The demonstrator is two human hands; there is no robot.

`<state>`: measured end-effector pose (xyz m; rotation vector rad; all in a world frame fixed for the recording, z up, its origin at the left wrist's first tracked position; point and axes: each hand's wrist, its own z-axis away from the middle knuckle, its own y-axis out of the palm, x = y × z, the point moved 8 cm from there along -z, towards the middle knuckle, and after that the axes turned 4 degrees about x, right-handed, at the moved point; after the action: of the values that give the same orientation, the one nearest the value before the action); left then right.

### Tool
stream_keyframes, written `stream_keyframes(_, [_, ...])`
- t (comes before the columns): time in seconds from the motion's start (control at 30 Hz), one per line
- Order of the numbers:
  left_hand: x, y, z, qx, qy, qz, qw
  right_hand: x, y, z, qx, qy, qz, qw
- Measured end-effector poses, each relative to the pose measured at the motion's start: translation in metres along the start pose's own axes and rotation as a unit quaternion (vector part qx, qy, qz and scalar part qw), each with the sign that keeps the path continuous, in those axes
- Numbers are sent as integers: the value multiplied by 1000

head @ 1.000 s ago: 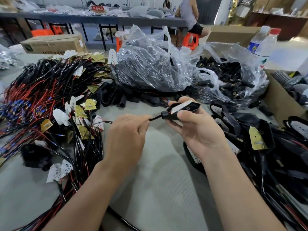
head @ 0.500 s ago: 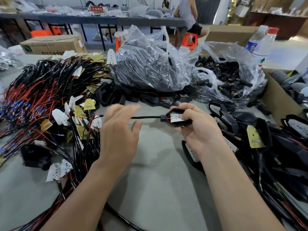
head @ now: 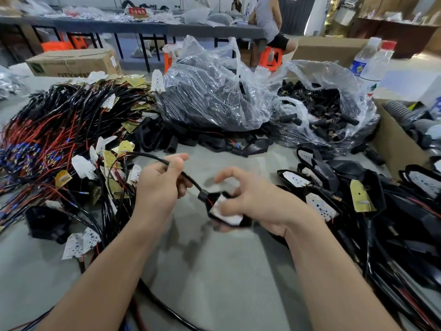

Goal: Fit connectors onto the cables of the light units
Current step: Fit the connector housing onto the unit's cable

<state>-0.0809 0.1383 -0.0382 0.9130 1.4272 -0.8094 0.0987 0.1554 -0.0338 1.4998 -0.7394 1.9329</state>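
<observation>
At the far left lies a heap of red and black wires (head: 47, 130) with paper tags, and the cable (head: 191, 181) I am working on loops up into it, so its free end is lost from my view. I cannot tell whether a connector is on it yet.

My left hand (head: 160, 185) has its fingers curled round that cable, thumb on top, just short of the black collar where it enters the light unit (head: 224, 211). The unit sits low over the table (head: 214, 271), white face up and blurred.

My right hand (head: 253, 199) cradles it. The lower fingers are curled beneath it, while thumb and forefinger stand apart above it, touching nothing.

Further right is a pile of black units (head: 358, 199), and behind it an open bag of connectors (head: 322, 108), well apart from both hands.

My worries are these. A pull on the cable could snag in the heap and drag other wires along. Strain at the collar could hurt the thin red wire showing there. With so loose a hold, the unit could slip off my right fingers.
</observation>
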Motion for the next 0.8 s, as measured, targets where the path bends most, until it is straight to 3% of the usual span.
stream_keyframes(0.07, [1,12,3,44,-25,17,999,-4,13,2,63,27,135,988])
stream_keyframes(0.17, [6,38,13,159,-64,-36,985,-11,30,7,122,61,129,982])
stream_keyframes(0.23, [8,47,20,223,-74,-69,970,-10,23,2,79,48,104,990])
stream_keyframes(0.3, [7,46,21,247,-77,-65,964,-7,8,-6,-25,32,44,998])
stream_keyframes(0.4, [10,45,24,284,-81,-95,951,1,-16,-8,-194,-23,16,981])
stream_keyframes(0.5, [15,59,35,357,-78,-126,922,12,-12,-10,-221,-86,25,971])
stream_keyframes(0.67, [6,74,50,456,-19,-158,875,15,-22,-9,-237,-121,-114,957])
stream_keyframes(0.8, [8,78,55,482,-17,-180,857,8,-44,1,-317,-133,-212,915])
